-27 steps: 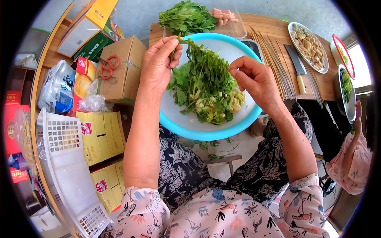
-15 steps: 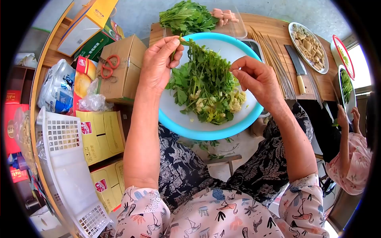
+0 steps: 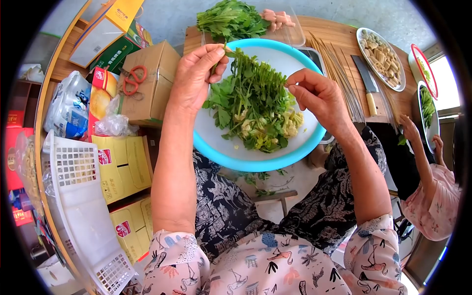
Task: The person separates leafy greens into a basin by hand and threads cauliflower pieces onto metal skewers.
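A row of leafy greens [image 3: 253, 73] hangs side by side along a line between my two hands, apparently threaded on a thin skewer that the stems mostly hide. My left hand [image 3: 201, 69] pinches its upper left end, where a short light tip and a bit of green stem show. At the lower right end, my right hand [image 3: 312, 93] is closed, thumb against forefinger, at the last stems. Beneath them a round basin with a turquoise rim [image 3: 216, 158] holds loose greens and pale yellowish pieces [image 3: 292, 123].
On the wooden table are a bunch of greens [image 3: 231, 20], pink sausage pieces [image 3: 278, 18], bamboo skewers [image 3: 339, 78], a cleaver [image 3: 365, 81] and a plate of beige chunks [image 3: 386, 61]. Another person's hand [image 3: 409, 129] is at right. Boxes [image 3: 150, 81] and a white basket [image 3: 81, 196] stand left.
My hands keep nearly the same grip and place. The other person's hand at right has moved left and up, towards the skewers' near ends. The view has shifted slightly.
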`<control>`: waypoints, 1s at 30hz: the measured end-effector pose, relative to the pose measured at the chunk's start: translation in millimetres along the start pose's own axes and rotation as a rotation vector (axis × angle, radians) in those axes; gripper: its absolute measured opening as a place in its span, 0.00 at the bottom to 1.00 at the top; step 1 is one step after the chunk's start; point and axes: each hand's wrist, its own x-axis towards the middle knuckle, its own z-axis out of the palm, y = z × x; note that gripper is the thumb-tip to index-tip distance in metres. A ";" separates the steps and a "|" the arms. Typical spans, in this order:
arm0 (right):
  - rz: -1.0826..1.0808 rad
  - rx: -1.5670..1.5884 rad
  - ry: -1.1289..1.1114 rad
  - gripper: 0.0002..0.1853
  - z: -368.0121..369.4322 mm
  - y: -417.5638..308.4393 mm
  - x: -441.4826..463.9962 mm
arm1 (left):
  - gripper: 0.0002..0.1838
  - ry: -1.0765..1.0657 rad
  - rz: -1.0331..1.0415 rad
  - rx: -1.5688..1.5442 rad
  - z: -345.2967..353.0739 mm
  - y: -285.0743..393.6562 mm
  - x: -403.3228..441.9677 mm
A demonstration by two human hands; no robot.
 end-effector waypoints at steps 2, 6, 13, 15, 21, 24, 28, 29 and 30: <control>0.001 0.040 0.003 0.03 0.4 -0.6 0.0 | 0.08 0.003 -0.005 0.008 1.0 0.5 -0.7; -0.010 0.051 -0.002 0.03 1.4 0.9 1.4 | 0.07 -0.016 -0.010 0.050 3.2 0.8 -0.4; -0.026 0.020 0.009 0.04 1.9 4.0 3.1 | 0.08 -0.004 0.108 0.218 7.5 -13.4 5.6; -0.007 0.015 0.021 0.04 0.9 6.4 4.1 | 0.08 -0.004 0.169 0.284 10.4 -16.6 7.1; -0.036 0.161 0.166 0.07 -17.9 12.6 11.9 | 0.12 0.155 0.143 0.517 1.8 -29.1 25.3; -0.058 0.172 0.249 0.09 -25.2 3.5 8.9 | 0.13 0.059 0.063 0.811 -8.2 -51.0 39.9; -0.046 0.173 0.327 0.09 -35.7 0.5 8.7 | 0.15 -0.103 -0.069 1.104 -7.8 -82.6 48.5; -0.042 0.225 0.310 0.07 -38.8 1.1 10.3 | 0.16 -0.157 -0.104 1.138 -10.3 -90.3 52.2; -0.039 0.277 0.293 0.06 -41.2 1.1 10.9 | 0.16 -0.162 -0.102 1.139 -8.7 -95.6 54.2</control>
